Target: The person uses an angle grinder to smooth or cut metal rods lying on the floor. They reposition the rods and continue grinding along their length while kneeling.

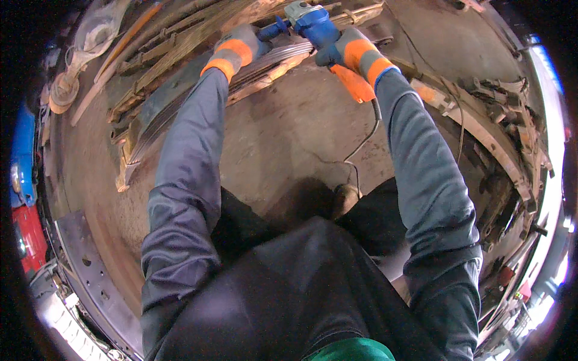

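An angle grinder (316,25) with a blue body, grey gear head and orange rear end is held out in front of me at the top of the head view. My left hand (244,47), in a grey and orange glove, is closed around its blue side handle (274,28). In a matching glove, my right hand (352,48) grips the body near the orange rear end (352,84). The grinder is over a stack of metal leaf springs (271,62) on the floor. Its disc cannot be made out.
A dark power cord (364,143) trails from the grinder across the concrete floor (271,132) towards my feet. More leaf springs (180,54) lie at the far left. Curved springs (481,132) and metal parts are piled on the right. A perforated steel beam (90,265) stands at the lower left.
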